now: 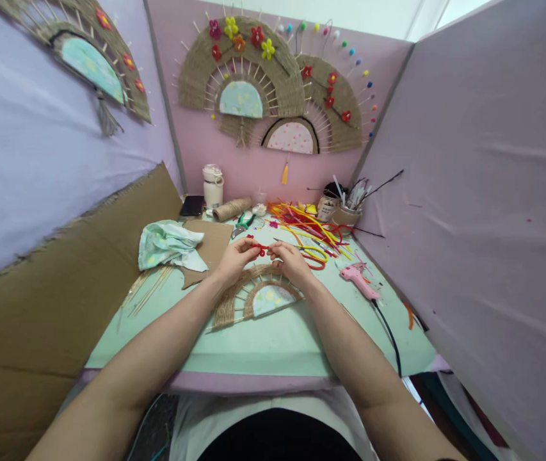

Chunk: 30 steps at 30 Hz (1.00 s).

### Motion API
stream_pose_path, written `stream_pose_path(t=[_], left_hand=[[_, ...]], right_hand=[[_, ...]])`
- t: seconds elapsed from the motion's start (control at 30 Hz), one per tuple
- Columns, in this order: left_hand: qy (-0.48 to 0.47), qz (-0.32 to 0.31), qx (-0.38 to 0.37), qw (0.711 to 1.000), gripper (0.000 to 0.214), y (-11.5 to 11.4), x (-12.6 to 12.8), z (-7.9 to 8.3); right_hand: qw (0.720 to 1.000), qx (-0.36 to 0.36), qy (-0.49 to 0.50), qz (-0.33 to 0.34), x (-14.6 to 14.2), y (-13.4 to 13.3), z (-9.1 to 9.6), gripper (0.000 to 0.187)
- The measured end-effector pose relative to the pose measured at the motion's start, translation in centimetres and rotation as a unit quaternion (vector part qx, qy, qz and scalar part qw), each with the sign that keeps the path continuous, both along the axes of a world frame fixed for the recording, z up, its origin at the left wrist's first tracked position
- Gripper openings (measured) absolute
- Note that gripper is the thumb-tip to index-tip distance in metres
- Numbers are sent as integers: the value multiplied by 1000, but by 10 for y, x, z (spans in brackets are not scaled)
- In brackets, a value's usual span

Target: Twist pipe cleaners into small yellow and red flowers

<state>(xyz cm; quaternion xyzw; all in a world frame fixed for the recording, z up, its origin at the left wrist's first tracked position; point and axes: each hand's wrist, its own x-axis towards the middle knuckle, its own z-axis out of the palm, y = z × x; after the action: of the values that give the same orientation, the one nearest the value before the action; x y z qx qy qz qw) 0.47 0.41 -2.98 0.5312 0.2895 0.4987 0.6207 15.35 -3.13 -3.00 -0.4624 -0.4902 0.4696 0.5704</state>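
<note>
A piece of red pipe cleaner is stretched between my fingertips, partly bent into small loops. My left hand pinches its left end, and my right hand pinches the other. Just below both hands lies a woven twine fan with thin stick ribs and a pale green patterned half-circle centre. My right wrist covers the fan's right side. Beyond my right hand are yellow-handled scissors and a heap of red, orange and yellow pipe cleaners.
At right lies a pink glue gun with a black cord. Patterned cloth, thin sticks and cardboard are at left. Pliers, a twine roll and a white bottle stand farther back. Finished fans hang on the back panel.
</note>
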Motion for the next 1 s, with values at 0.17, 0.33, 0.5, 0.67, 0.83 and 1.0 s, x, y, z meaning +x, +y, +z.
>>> stream_pose_path(t=[0.17,0.33,0.5,0.67,0.83,1.0], left_hand=[[60,-16,80,995,24,0,0,-4],[79,-15,104,991,22,-1,1,-4],[74,-12,73,995,25,-1,2,-8],[54,-14,43,998,29,-2,4,-11],[9,-12,-24,1000,28,-8,7,-6],[-37,-33,-111,993,30,-11,8,1]], right_hand=[[991,-84,84,66,1,-3,5,15],[983,-97,123,100,0,-7,6,17],[987,-79,114,83,0,-6,5,19],[997,-59,43,40,1,-4,2,20],[998,-16,-53,-30,0,-5,3,17],[981,89,-153,-77,-1,-6,4,12]])
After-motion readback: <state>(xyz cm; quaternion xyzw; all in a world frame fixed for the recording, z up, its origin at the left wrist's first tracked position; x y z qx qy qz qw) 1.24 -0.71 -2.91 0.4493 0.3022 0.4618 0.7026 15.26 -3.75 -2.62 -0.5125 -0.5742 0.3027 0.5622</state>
